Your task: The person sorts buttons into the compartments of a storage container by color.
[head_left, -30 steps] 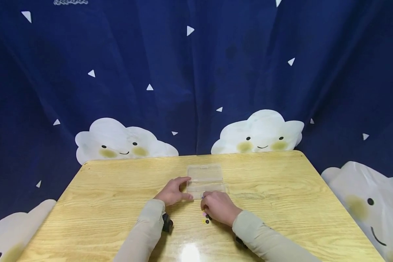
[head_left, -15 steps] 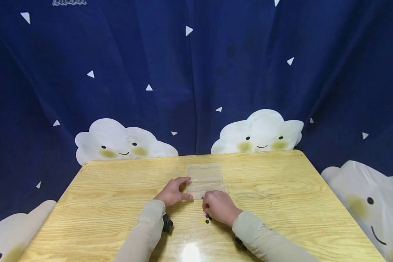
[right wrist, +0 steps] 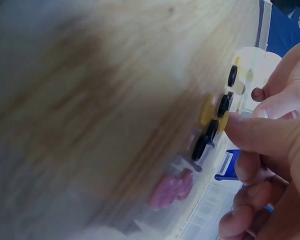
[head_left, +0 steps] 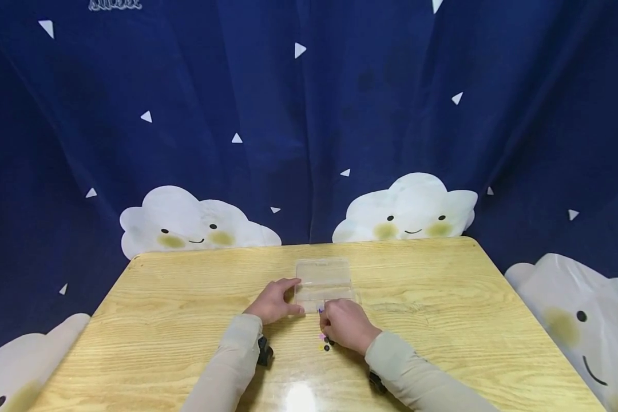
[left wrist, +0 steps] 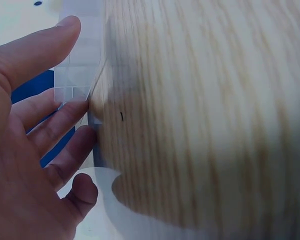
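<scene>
A clear plastic box (head_left: 323, 273) lies with its lid folded back near the middle of the table. At its left side, my left hand (head_left: 274, 301) rests with thumb and fingers spread, touching the edge. In front of the box, my right hand (head_left: 347, 323) has curled fingers and pinches a small blue piece (right wrist: 231, 166), partly hidden by the fingers. Beside that hand, on the table, are small pieces: a pink one (right wrist: 171, 190), several round black ones (right wrist: 200, 146) and yellow ones (right wrist: 208, 110). My right thumb overlaps a yellow piece in the right wrist view.
The pale wooden table (head_left: 185, 320) ends at a dark blue curtain (head_left: 309, 114) printed with white clouds and triangles. A black wrist device (head_left: 264, 351) sits under the left sleeve (head_left: 226, 360); another is partly hidden beneath the right sleeve (head_left: 417, 366).
My right hand has shifted very slightly at the box's front edge, uncovering more of the small pieces. The left hand keeps its place beside the box.
</scene>
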The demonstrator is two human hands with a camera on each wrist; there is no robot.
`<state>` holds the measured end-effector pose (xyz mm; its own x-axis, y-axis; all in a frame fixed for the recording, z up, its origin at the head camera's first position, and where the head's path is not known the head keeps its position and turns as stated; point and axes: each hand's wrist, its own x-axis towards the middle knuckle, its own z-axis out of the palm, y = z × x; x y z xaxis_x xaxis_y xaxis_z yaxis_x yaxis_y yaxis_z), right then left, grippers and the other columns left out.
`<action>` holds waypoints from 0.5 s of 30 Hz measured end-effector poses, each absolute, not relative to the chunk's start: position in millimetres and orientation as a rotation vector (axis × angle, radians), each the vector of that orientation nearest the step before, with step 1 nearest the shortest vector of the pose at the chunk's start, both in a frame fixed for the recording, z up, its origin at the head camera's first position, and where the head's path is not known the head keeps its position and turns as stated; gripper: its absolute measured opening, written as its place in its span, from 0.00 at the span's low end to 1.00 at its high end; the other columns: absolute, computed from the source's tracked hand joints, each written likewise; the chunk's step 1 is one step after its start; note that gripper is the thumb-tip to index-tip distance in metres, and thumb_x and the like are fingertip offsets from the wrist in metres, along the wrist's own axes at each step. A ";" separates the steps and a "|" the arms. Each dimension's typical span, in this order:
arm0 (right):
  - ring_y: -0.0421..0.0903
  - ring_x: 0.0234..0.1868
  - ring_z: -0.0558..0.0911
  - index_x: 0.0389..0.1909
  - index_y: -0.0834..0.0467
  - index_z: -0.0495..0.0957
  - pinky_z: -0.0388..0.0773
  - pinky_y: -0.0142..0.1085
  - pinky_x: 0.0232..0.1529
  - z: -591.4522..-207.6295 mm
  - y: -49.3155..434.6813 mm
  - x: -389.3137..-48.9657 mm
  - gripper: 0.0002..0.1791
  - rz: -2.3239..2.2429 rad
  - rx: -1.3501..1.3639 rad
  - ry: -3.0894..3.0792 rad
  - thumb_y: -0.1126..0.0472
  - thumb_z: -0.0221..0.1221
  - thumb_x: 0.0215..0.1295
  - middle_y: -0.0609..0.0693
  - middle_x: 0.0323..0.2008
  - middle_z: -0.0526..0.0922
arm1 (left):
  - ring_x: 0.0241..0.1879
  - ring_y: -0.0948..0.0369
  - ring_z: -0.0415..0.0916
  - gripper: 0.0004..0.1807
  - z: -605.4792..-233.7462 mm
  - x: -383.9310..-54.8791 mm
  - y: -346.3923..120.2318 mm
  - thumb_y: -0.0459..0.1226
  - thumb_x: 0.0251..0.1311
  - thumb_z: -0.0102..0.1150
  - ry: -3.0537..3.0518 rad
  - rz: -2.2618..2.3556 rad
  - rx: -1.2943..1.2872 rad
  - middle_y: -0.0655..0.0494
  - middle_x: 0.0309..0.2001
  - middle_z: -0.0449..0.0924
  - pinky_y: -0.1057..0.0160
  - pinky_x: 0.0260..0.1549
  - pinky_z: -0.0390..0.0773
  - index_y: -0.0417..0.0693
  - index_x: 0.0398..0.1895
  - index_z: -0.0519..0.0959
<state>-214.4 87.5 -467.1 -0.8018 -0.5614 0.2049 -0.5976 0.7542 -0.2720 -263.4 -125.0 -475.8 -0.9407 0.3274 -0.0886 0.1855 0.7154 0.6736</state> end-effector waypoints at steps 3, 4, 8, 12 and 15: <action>0.34 0.22 0.70 0.12 0.48 0.81 0.67 0.28 0.24 -467.6 86.5 -215.0 0.14 0.481 0.946 -2.831 0.68 0.67 0.51 0.40 0.20 0.77 | 0.68 0.45 0.68 0.40 -475.6 -263.1 -125.5 0.42 0.54 0.74 2.732 1.030 0.408 0.45 0.68 0.72 0.46 0.65 0.70 0.48 0.71 0.69; 0.34 0.22 0.71 0.13 0.49 0.82 0.68 0.29 0.24 -467.9 86.3 -215.2 0.14 0.476 0.945 -2.830 0.68 0.67 0.51 0.40 0.20 0.77 | 0.68 0.45 0.68 0.40 -475.3 -262.9 -125.5 0.42 0.54 0.74 2.731 1.032 0.408 0.44 0.68 0.71 0.46 0.65 0.70 0.48 0.71 0.69; 0.34 0.22 0.71 0.13 0.49 0.82 0.68 0.29 0.24 -468.2 86.4 -215.2 0.14 0.484 0.938 -2.840 0.68 0.67 0.52 0.40 0.21 0.76 | 0.68 0.44 0.67 0.41 -474.5 -261.7 -125.1 0.42 0.54 0.74 2.728 1.028 0.416 0.44 0.68 0.71 0.45 0.65 0.70 0.48 0.71 0.68; 0.34 0.23 0.70 0.16 0.50 0.83 0.67 0.28 0.24 -466.2 86.8 -214.6 0.11 0.554 0.944 -2.846 0.67 0.66 0.52 0.40 0.22 0.76 | 0.68 0.44 0.67 0.41 -474.1 -259.9 -124.7 0.42 0.54 0.74 2.718 1.036 0.412 0.44 0.68 0.71 0.45 0.64 0.70 0.47 0.72 0.68; 0.34 0.23 0.70 0.19 0.51 0.84 0.67 0.28 0.24 -461.8 87.6 -215.3 0.09 0.618 0.937 -2.848 0.67 0.66 0.54 0.40 0.23 0.77 | 0.66 0.45 0.70 0.41 -473.0 -259.6 -124.2 0.41 0.54 0.74 2.707 1.047 0.401 0.45 0.67 0.72 0.46 0.63 0.72 0.48 0.72 0.68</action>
